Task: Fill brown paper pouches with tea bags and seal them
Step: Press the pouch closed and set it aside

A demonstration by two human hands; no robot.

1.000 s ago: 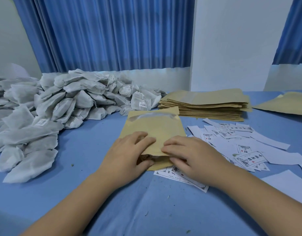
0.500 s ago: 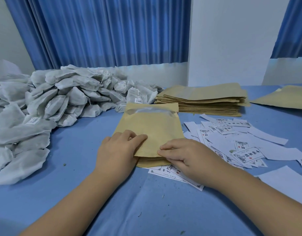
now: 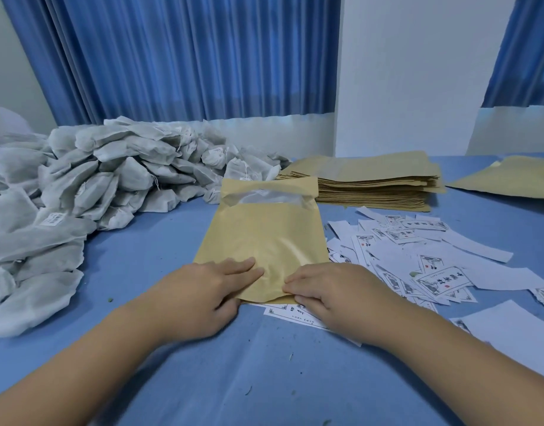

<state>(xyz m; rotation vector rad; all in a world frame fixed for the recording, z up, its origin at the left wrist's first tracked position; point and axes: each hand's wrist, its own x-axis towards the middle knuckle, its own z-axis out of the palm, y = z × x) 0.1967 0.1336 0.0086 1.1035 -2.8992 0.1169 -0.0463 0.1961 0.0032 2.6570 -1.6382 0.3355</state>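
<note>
- The desk [image 3: 264, 379] is covered in blue cloth dotted with small green crumbs; two bare forearms reach over it from the near edge.
- The left hand [image 3: 203, 290] lies on the near left corner of one brown paper pouch [image 3: 264, 235], its fingers [image 3: 243, 267] spread out nearly straight and pressing flat, with nothing gripped.
- The right hand [image 3: 338, 293] rests on the near right corner of the same pouch, fingers likewise laid flat on the paper, their tips close to the left hand's.
- One printed slip [image 3: 295, 315] pokes out from under the pouch's near edge and runs beneath the right hand.
- The pouch lies flat in the middle of the desk, with a clear window strip across its far end.
- To the right lies a scatter of white paper labels [image 3: 418, 256], some printed side up, overlapping and too many to count.
- To the left lies a heap of grey tea bags [image 3: 95, 179], far too many to count.
- Behind the pouch sits one stack of brown pouches [image 3: 375, 186]; more brown paper [image 3: 510, 179] lies far right, partly cut off.
- Two blue curtains [image 3: 172, 56] hang on either side of a white wall [image 3: 418, 72].
</note>
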